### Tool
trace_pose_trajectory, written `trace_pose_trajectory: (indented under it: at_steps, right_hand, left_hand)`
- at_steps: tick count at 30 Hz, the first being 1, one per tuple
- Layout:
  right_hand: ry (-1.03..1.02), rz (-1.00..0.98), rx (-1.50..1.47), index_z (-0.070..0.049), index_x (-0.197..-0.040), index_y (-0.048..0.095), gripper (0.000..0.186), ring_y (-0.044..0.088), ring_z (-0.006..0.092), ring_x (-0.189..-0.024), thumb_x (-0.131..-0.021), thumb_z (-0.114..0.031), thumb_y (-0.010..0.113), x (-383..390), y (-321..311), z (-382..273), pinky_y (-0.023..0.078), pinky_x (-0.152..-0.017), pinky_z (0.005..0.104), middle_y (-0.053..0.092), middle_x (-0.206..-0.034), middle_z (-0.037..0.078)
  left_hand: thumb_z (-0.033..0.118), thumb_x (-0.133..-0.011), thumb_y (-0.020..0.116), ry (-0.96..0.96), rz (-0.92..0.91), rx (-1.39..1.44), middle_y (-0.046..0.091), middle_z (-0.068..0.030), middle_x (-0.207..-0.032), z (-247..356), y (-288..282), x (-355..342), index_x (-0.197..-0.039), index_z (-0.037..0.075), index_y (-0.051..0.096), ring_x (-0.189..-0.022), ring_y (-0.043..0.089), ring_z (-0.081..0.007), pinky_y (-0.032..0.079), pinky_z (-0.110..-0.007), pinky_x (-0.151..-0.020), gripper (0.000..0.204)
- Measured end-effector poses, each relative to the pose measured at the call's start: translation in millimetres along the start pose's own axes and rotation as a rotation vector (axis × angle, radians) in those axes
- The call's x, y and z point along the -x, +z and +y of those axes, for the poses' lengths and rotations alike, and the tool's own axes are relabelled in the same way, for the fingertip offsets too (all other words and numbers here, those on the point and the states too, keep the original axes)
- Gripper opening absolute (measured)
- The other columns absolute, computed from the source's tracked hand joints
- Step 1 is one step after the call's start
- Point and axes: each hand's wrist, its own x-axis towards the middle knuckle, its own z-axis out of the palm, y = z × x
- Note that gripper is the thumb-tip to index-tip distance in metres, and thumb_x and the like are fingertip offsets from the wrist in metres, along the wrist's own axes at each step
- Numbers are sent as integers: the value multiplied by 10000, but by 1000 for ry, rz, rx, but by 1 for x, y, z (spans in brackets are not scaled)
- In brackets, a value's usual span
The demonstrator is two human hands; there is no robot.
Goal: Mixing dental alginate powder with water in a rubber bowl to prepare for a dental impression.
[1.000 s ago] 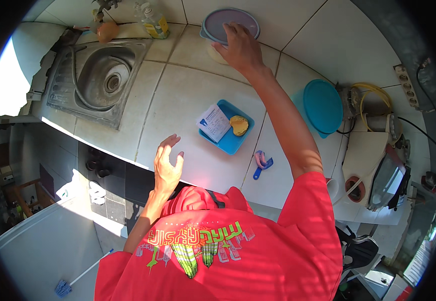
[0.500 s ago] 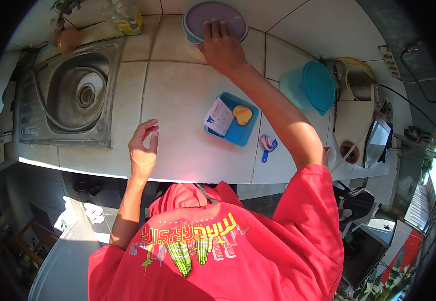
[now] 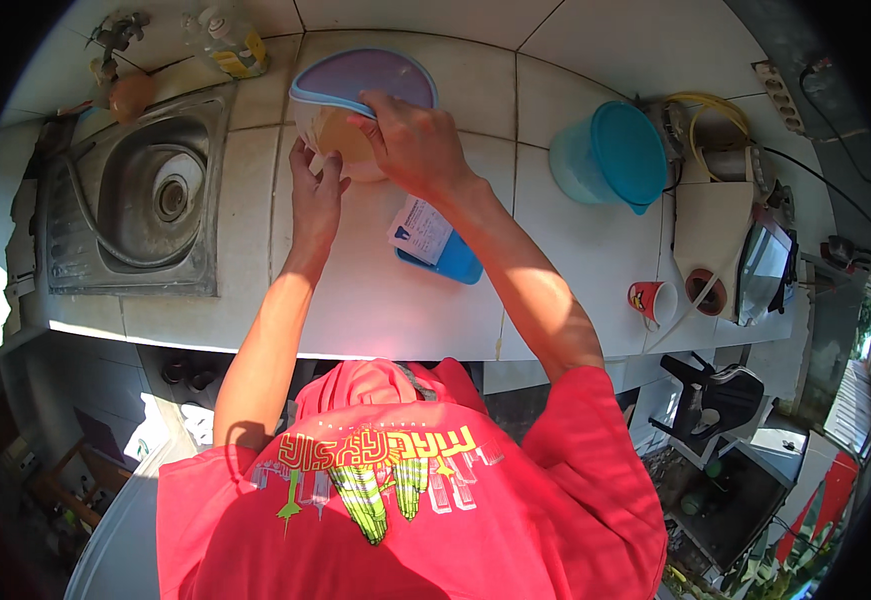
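Item: round translucent plastic tub with lilac lid [image 3: 355, 95], upper centre of frame. Our right hand [image 3: 410, 140] clamped its rim, left hand [image 3: 315, 195] braced the side. We judged it could tip, dropping onto the blue rectangular tray [image 3: 450, 262].

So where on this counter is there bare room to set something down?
Bare tile lies between the sink and the blue tray, and between that tray and the teal-lidded tub. It is crowded at the back, where both hands hold the lidded container, and by the red cup.
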Motion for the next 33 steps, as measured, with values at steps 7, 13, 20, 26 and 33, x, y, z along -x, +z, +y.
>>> trace_pose_trajectory:
  at_steps: [7,13,20,26,33]
  right_hand:
    - [313,359,-173,8,-1110,600,575,668,364,-778,-913,-526,518,-46,-84,44,512,-716,445,674,-837,209]
    - [195,725,201,-15,-963,611,383,671,315,-687,-998,-378,494,13,-185,111,506,-603,390,666,-757,126]
    - [184,148,483,-76,-1241,581,354,593,328,-1120,-957,-286,574,124,-189,156,498,-900,418,615,-1229,140]
    - [119,-15,470,-64,-1256,564,387,539,336,-1170,-919,-240,635,123,-188,133,465,-932,449,574,-1274,150]
    - [386,-123,-148,-14,-885,662,207,623,225,-546,-913,-218,645,50,-148,43,494,-519,334,666,-826,128]
  left_hand:
    - [207,-931,490,-59,87,31,347,-167,-1411,5,9,6,-1442,14,205,-1244,446,-260,483,-386,-967,616]
    - [208,-908,497,-122,166,-22,379,-149,-1382,11,16,21,-1414,2,228,-1230,435,-223,464,-393,-982,609]
    - [214,-903,503,-163,264,-35,376,-150,-1398,12,26,44,-1421,37,242,-1252,425,-231,438,-405,-981,607]
    - [222,-907,517,-154,278,5,346,-171,-1456,10,24,54,-1425,27,251,-1294,410,-283,388,-414,-1019,613]
    - [211,-936,538,3,348,-201,352,-237,-1446,-3,-43,26,-1444,9,262,-1290,434,-320,367,-410,-1053,612]
